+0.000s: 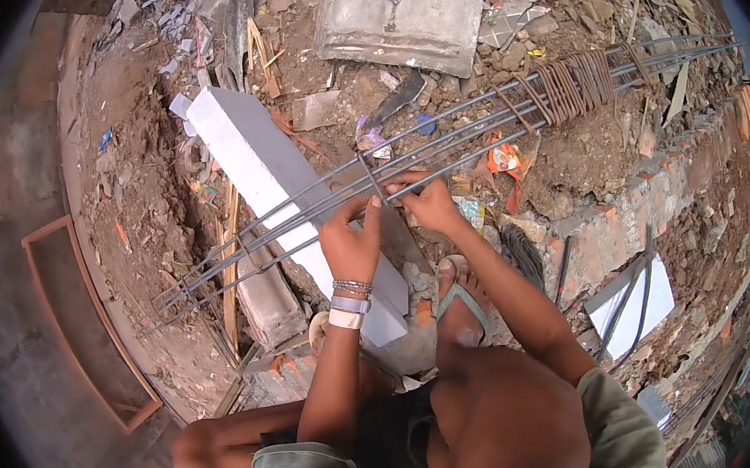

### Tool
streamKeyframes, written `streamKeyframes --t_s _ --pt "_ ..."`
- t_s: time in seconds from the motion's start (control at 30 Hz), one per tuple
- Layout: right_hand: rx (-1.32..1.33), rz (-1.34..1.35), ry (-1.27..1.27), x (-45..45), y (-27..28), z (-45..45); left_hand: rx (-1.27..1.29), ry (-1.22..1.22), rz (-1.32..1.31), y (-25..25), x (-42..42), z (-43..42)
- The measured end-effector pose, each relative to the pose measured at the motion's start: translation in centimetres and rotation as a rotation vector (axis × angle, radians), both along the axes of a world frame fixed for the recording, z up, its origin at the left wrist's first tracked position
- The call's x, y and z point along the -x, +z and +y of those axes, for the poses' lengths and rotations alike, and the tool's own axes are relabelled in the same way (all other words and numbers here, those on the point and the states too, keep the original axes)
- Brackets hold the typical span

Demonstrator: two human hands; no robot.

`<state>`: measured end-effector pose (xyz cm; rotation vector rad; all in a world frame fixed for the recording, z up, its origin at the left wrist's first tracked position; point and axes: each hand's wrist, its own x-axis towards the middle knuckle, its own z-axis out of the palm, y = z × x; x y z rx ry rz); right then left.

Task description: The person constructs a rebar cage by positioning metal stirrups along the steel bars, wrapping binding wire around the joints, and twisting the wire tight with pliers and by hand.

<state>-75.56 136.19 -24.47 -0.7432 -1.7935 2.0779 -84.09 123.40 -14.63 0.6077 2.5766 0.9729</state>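
Note:
A long bundle of steel rebar (292,213) runs from lower left to upper right in front of me. A square steel stirrup (370,177) stands around its bars near the middle. My left hand (351,245), with bracelets and bands at the wrist, is closed round the nearest bar, thumb beside the stirrup's lower corner. On the other side of that corner, my right hand (426,204) pinches at the same bar; its fingers hide whatever small thing may be in them. Several rusty stirrups (576,86) sit bunched on the bars farther right.
Under the bars lies a long white-and-grey block (249,147). A broken concrete slab (403,10) rests at the back among rubble. A low brick wall edge (614,233) runs at right, beside a white panel (635,304). My sandalled foot (461,302) is close below my hands.

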Motion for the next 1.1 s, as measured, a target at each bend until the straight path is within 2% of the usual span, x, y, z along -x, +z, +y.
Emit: streamKeyframes --t_s 0.1,0.17,0.27,0.37,0.47,0.57,0.63,0.77,0.87,0.97,1.07,1.1 --pt "0.144 -0.014 -0.019 -0.4 2.0 0.1 0.069 -0.090 -0.164 1.6 2.3 0.5" --pt "0.102 0.034 -0.032 -0.7 1.3 -0.3 0.100 -0.147 -0.200 1.9 3.1 0.8" --pt "0.105 0.046 -0.061 -1.0 0.9 -1.0 0.060 -0.073 -0.399 0.8 3.8 0.6" --pt "0.095 0.043 -0.018 -1.2 1.1 -0.6 0.023 0.010 -0.451 0.0 3.5 0.7" --pt "0.006 0.079 0.064 -1.4 1.2 0.2 0.078 -0.014 -0.405 -0.2 3.6 0.9" --pt "0.023 0.102 0.134 -1.3 1.5 1.3 0.039 0.084 -0.254 -0.9 2.0 0.9" --pt "0.101 0.087 0.155 -1.4 1.6 1.4 -0.093 0.095 -0.229 -1.5 1.4 0.4" --pt "0.040 0.085 0.109 -1.1 1.2 0.9 -0.243 0.127 -0.106 -1.9 -0.2 -0.3" --pt "0.071 0.083 0.086 -1.3 1.4 1.0 -0.254 -0.005 0.251 -2.6 -0.3 0.2" --pt "0.164 0.060 0.075 -1.4 1.7 1.1 -0.022 -0.166 0.322 -0.6 0.4 0.7" --pt "0.212 0.045 0.107 -1.6 1.7 1.6 0.200 -0.185 0.139 2.1 0.9 2.1" --pt "0.187 0.048 0.117 -1.6 1.5 1.7 0.177 -0.164 0.111 1.9 1.0 2.2"
